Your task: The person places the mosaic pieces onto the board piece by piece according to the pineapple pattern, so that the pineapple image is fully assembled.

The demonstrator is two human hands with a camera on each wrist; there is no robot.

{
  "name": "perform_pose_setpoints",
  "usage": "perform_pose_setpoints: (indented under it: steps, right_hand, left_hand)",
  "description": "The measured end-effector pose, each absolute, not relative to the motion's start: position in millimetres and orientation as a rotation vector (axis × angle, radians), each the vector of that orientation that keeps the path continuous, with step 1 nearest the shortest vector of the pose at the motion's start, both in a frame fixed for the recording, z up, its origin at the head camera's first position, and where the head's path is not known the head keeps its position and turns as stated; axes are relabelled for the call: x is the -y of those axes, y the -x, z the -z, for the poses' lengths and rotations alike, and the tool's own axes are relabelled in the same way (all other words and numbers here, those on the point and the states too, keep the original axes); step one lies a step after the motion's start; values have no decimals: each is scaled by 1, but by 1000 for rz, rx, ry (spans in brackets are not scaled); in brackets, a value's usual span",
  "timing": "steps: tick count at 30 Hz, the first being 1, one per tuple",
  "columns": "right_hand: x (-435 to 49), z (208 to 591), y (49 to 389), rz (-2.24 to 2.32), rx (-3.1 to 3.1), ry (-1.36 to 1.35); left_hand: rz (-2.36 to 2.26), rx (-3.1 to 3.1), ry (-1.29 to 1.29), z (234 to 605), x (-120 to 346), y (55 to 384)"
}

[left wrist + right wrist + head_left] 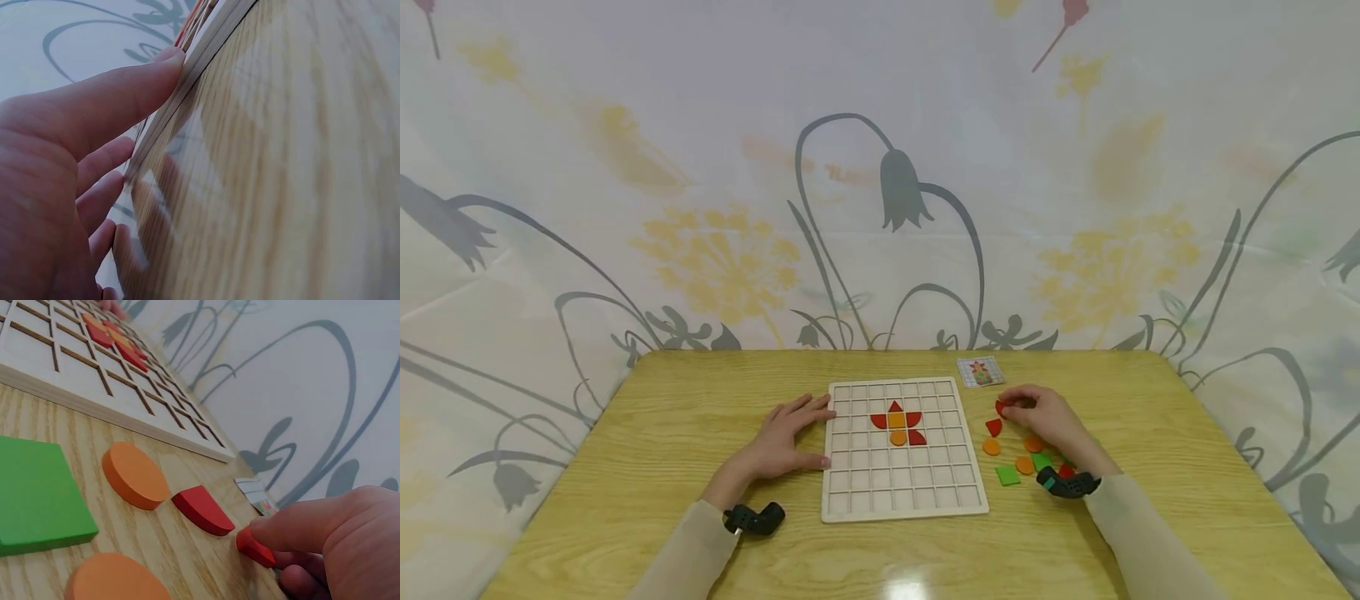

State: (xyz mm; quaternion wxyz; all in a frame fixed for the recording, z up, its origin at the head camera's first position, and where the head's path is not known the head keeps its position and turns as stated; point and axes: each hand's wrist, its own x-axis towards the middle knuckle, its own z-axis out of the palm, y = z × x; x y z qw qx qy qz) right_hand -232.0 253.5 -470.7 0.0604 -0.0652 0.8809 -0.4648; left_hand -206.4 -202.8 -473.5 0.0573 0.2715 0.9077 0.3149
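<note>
At the left of centre in the head view, the left hand (778,437) is lying with its fingers spread and released, thumb and fingertips touching the near-left side of the wooden board (860,481); in the left wrist view the thumb is pressing against the edge of that board. The board is lying flat at the lower middle of the head view, and a small pattern is sitting in its squares: an orange square (897,420) with a red triangle (895,407) above it, red petals (879,422) at its left and right and lower right, and an orange circle (898,437) below it. At the right of centre, the right hand (1048,421) is grasping a red piece (1000,408) between thumb and fingers, just right of the board's upper part. Just below that, a loose red wedge (994,427) is lying on the table (1037,558), and farther down orange discs (991,447) and green squares (1008,475) are lying loose, some partly hidden by the right hand and wrist. A picture card (981,372) is resting beyond the board's upper right corner. Black wrist cameras (754,520) are sitting on both wrists, beside pale sleeves (1150,542), and a flowered backdrop (904,187) is filling the upper part of the head view
</note>
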Motion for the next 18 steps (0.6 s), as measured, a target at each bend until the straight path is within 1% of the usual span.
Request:
perform_pose_setpoints:
  steps: [6, 18]
  right_hand:
    - [-251, 471, 232, 1374, -2709, 235]
    - [-246, 467, 230, 1312, -2746, 219]
  left_hand:
    - [-961, -2747, -820, 473, 202, 206]
    - [-971, -2744, -840, 473, 202, 206]
